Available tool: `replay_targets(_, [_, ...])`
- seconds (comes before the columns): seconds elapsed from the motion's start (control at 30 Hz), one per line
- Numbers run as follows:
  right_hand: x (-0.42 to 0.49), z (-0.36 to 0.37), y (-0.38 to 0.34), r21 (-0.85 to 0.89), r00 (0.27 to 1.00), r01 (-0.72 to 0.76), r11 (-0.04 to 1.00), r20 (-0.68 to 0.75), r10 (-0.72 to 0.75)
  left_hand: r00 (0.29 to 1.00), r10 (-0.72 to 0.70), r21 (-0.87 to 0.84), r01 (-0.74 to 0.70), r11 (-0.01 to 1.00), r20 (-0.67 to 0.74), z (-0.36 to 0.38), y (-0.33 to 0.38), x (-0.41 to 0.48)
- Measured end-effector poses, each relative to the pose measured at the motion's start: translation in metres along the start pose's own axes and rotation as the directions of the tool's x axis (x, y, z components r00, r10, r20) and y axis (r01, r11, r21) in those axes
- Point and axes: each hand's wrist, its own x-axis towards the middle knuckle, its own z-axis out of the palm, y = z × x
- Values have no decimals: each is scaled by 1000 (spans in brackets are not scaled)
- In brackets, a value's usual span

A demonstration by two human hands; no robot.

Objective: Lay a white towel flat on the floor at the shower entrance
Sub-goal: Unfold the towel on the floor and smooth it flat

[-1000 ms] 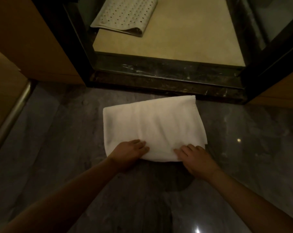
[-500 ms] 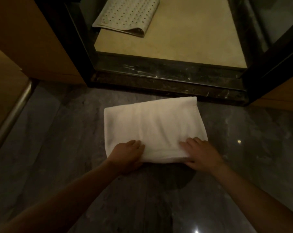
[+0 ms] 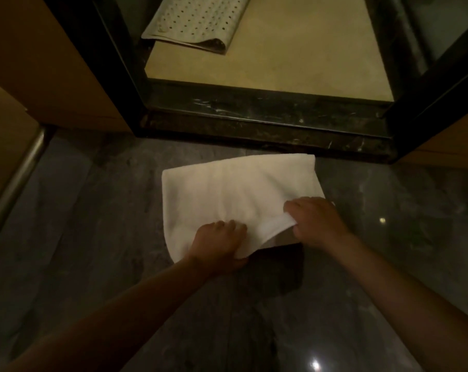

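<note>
Left hand (image 3: pixel 217 245) and right hand (image 3: pixel 316 222) grip towel (image 3: pixel 227 189), thumbs seemingly hidden.

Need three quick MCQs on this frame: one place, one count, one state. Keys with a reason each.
1. Where is the towel?
A) inside the shower
B) on the grey floor, just before the dark step
C) hanging on a hook

2. How many hands grip the towel?
A) none
B) one
C) two

3. The towel's near edge is:
A) lifted off the floor
B) pressed flat on the floor
C) tucked under the step

Key:
1 B, its far edge lies on the floor close to the step.
2 C, the left hand and the right hand both hold its near edge.
3 A, a dark gap shows under the edge between the hands.
</note>
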Motion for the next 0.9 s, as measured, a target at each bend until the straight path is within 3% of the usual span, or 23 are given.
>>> replay_targets(0.1, [4, -6, -1, -56, 996, 68, 996, -50, -70, 999, -34, -13, 34, 999, -14, -7, 15, 10])
replay_targets(0.23, [3, -8, 7, -174, 995, 100, 980, -11, -103, 989, -127, -71, 121, 990, -82, -19, 15, 17])
replay_targets(0.33, [3, -11, 9, -197, 998, 58, 979, -18, -63, 979, -156, -63, 148, 987, -133, -25, 12, 22])
replay_targets(0.47, [2, -25, 13, -190, 987, -61, 980, -157, 31, 983, -179, -26, 179, 984, -30, -21, 13, 23])
replay_targets(0.57, [10, -38, 9, 60, 902, -240, 969, -354, 245, 978, -207, -60, 205, 977, -35, -23, 8, 22])
replay_targets(0.63, [25, -45, -4, 238, 869, -263, 935, -363, 336, 962, -266, -150, 254, 955, -65, -30, 2, 22])
replay_targets(0.73, [52, -55, -31, 273, 878, -135, 952, -411, 243, 913, -366, -321, 296, 899, -182, -44, -2, 25])
replay_targets(0.8, [68, -61, -52, 256, 891, -33, 966, -430, 144, 836, -501, -524, 331, 785, -223, -63, -1, 33])
replay_targets(0.83, [75, -63, -62, 231, 897, 9, 973, -432, 95, 793, -554, -618, 308, 724, -253, -73, -2, 40])
replay_targets(0.9, [88, -62, -76, 209, 893, 79, 975, -449, 24, 753, -564, -676, 222, 703, -339, -92, -8, 54])
